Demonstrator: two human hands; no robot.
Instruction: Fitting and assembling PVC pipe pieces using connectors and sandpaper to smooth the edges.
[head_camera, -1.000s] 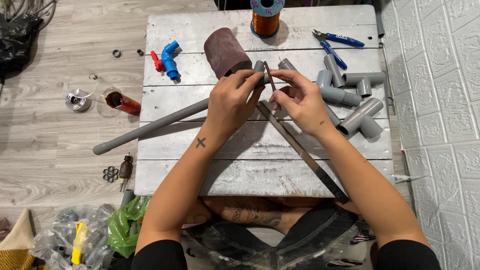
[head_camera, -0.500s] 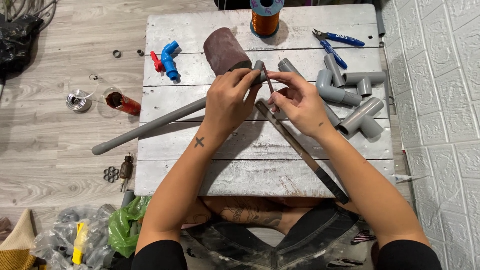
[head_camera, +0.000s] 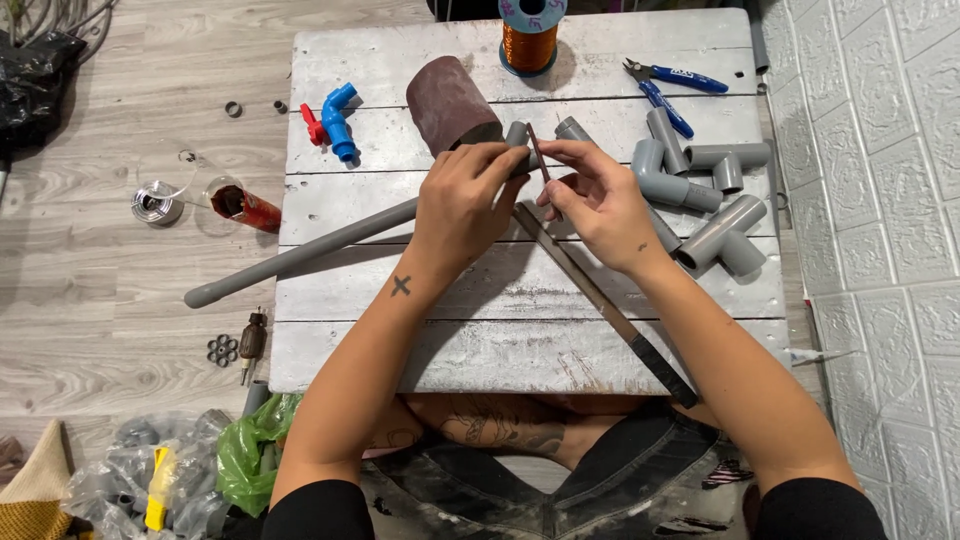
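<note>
My left hand grips a long grey plastic pipe close to its far end, which is lifted over the white plank table. The pipe's other end juts out past the table's left edge. My right hand pinches a narrow brown sandpaper strip right against the pipe's end. A long dark saw blade lies diagonally on the table under my right wrist.
A brown sandpaper roll, a copper wire spool, blue-handled cutters, a blue tap elbow and several grey pipe fittings lie on the table. A white brick wall stands at the right. A red tube and bagged fittings lie on the floor.
Both hands stay at the pipe's end. My right fingers and the sandpaper strip have shifted slightly. The pipe has hardly moved.
</note>
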